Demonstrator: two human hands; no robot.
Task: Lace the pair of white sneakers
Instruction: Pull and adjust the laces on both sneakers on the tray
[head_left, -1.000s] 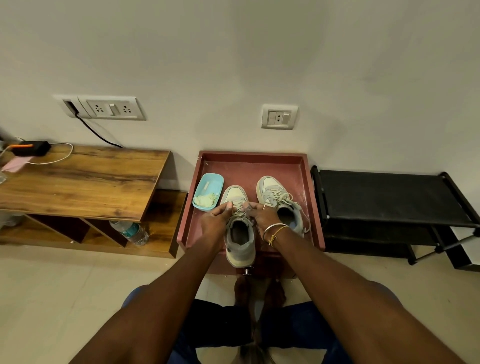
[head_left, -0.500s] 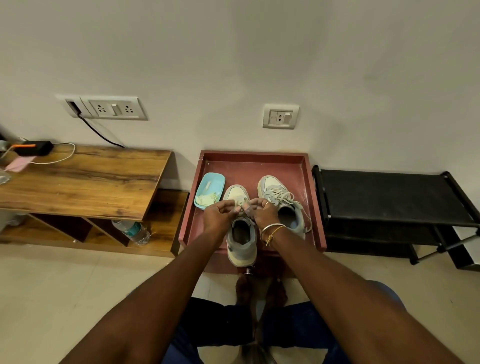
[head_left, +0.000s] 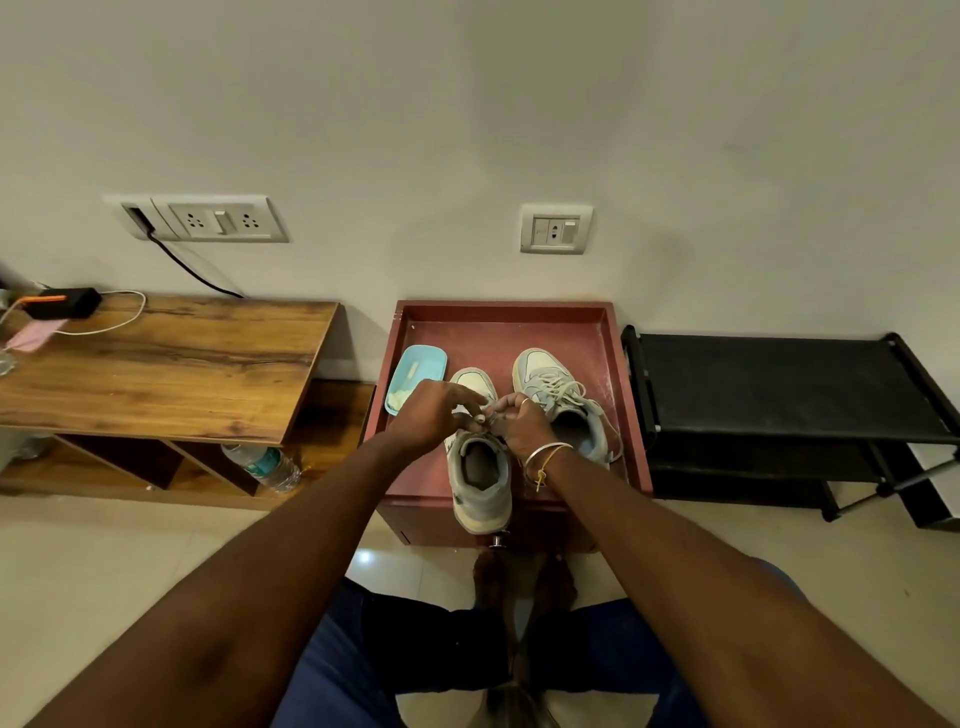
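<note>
Two white and grey sneakers stand on a red tray-topped stand (head_left: 410, 332), toes toward the wall. The right sneaker (head_left: 566, 400) has its lace threaded and loose ends hanging. Over the tongue of the left sneaker (head_left: 480, 478), whose heel juts past the stand's front edge, both hands meet. My left hand (head_left: 434, 413) and my right hand (head_left: 519, 423) each pinch the shoelace (head_left: 485, 415) with curled fingers. Most of the lace is hidden under the fingers.
A light blue dish (head_left: 415, 376) lies on the tray left of the shoes. A wooden table (head_left: 166, 364) stands at the left with a water bottle (head_left: 262, 465) beneath it. A black shoe rack (head_left: 779, 389) stands at the right. My feet (head_left: 519, 582) rest on the tiled floor.
Both hands have drawn closer together over the left sneaker's tongue, and the fingers have shifted on the lace. The sneakers have stayed in place.
</note>
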